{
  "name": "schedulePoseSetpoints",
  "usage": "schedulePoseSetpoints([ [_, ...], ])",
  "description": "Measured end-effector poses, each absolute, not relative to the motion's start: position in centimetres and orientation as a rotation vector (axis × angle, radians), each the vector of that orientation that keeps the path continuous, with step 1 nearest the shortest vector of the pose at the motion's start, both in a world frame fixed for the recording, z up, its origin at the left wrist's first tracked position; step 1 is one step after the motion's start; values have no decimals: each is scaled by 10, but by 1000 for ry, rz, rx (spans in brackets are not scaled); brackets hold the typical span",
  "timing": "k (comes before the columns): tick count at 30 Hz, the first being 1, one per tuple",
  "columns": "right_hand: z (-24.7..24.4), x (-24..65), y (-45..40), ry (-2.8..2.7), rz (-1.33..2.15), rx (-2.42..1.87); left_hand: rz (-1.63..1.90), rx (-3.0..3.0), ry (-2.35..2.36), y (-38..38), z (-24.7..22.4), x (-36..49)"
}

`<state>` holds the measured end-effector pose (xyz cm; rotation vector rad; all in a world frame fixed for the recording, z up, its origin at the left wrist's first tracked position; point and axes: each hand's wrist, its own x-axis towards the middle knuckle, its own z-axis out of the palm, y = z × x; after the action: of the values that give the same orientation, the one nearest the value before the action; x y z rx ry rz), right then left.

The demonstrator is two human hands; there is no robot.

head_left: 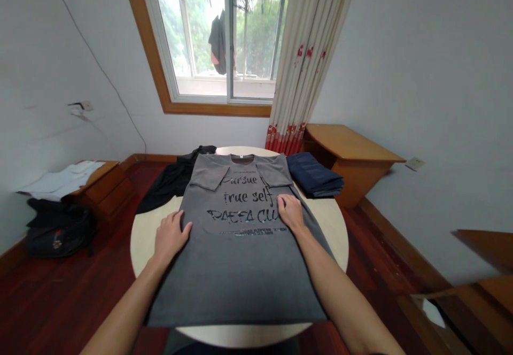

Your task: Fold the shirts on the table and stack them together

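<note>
A grey short-sleeved T-shirt [240,269] lies spread face up on a round pale table [340,226], its collar toward the window and its hem over the near edge. Both sleeves are turned inward across the chest, partly over the dark printed lettering. My left hand [170,234] rests at the shirt's left edge, thumb apart from the fingers. On the right part of the print lies my right hand [292,210], its fingers loosely bent against the cloth. The fabric shows no bunching under either hand.
Black clothing [172,178] lies at the table's back left. A folded navy stack [315,173] sits at the back right. Beyond are a wooden desk [352,144] and a curtain [308,50]. A black bag [60,232] is on the floor at left, below papers [60,178].
</note>
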<state>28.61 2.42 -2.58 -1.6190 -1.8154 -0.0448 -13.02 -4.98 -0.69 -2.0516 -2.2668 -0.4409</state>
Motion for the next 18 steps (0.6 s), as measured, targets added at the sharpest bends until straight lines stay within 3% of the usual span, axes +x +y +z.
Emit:
schedulePoseSetpoints([
  [6, -27, 292, 22, -1844, 2, -1637, -580, -2028, -2765, -53, 12, -152],
  [10, -28, 292, 22, -1842, 22, -1672, -756, -2373, -3117, -70, 28, -168],
  [14, -28, 292, 23, -1851, 50, -1703, -743, -2759, -2999, -82, 58, -156],
  [18, -29, 293, 23, -1844, 74, -1704, -945, -3013, -2524, -82, 83, -89],
])
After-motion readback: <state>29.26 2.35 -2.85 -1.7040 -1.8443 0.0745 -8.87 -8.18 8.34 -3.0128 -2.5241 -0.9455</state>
